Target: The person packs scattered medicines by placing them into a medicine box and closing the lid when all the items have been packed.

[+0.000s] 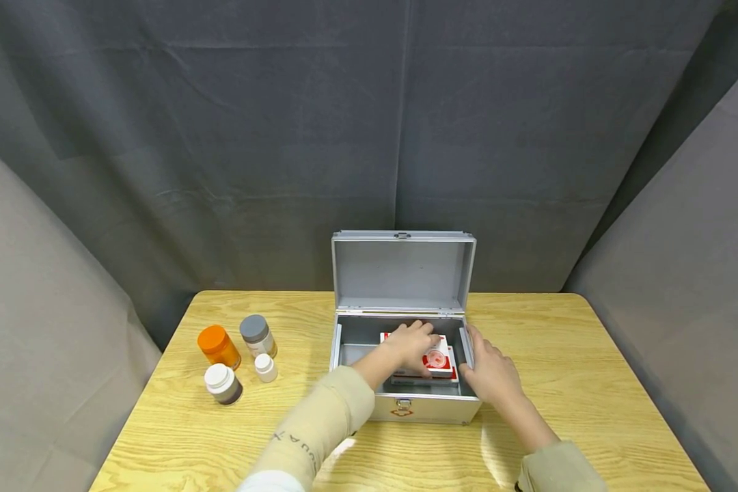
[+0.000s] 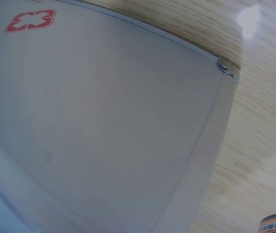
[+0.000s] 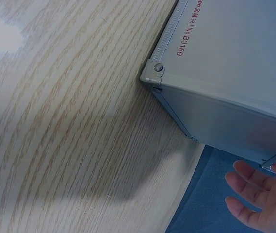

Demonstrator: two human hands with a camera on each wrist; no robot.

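Observation:
An open silver first-aid case stands on the table with its lid raised at the back. Inside it, my left hand grips a red-and-white medicine box, fingers over its far edge and thumb at its near edge. Another red-and-white box shows beneath it. My right hand is at the case's right wall, its index finger and thumb at the rim. In the right wrist view, the other fingers are spread apart and loosely bent outside the case. The left wrist view shows the case's front, its hand hidden.
To the left of the case stand an orange bottle, a grey-capped bottle, a small white bottle and a white-capped dark bottle. Grey curtains hang behind the wooden table and along both sides.

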